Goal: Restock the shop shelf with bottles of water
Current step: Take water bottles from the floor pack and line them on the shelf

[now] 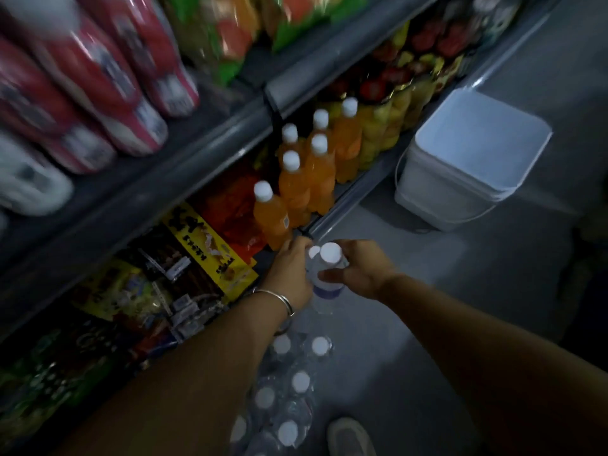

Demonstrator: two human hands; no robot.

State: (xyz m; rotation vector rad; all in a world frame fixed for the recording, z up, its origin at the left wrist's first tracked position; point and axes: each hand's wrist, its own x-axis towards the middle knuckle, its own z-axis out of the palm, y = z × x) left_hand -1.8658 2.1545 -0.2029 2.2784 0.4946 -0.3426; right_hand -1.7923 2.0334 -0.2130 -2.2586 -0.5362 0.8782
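Left hand and right hand grip water bottles beside orange drinks; more bottles stand on the floor.

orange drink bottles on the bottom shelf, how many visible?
6 orange bottles, white caps: one nearest the hands at the shelf's front, two behind it, two further back, one farthest right beside the yellow bottles. More may be hidden behind.
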